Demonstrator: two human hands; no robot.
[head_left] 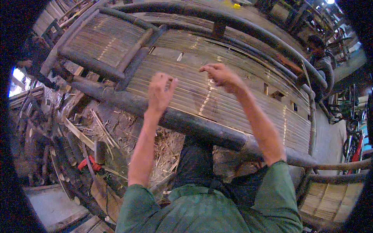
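A long bamboo bench or bed (182, 123) lies across in front of me, framed in thick dark poles with a surface of thin pale slats (237, 106). My left hand (160, 92) hovers over the slats near the front pole, fingers curved and thumb apart, with nothing visible between them. Farther right, my right hand (222, 77) hangs above the slats with its fingers drawn together toward the left. Whether a thin thing sits in that pinch is too blurred to tell. Pale lashing rows (206, 97) cross the slats between and beyond my hands.
Bamboo offcuts and shavings (167, 149) litter the ground by my legs. Cut poles (68, 159) and a red object (89, 163) lie at the left. One person (320, 58) is at the far right, another (37, 58) at the left edge. A slatted panel (330, 198) stands lower right.
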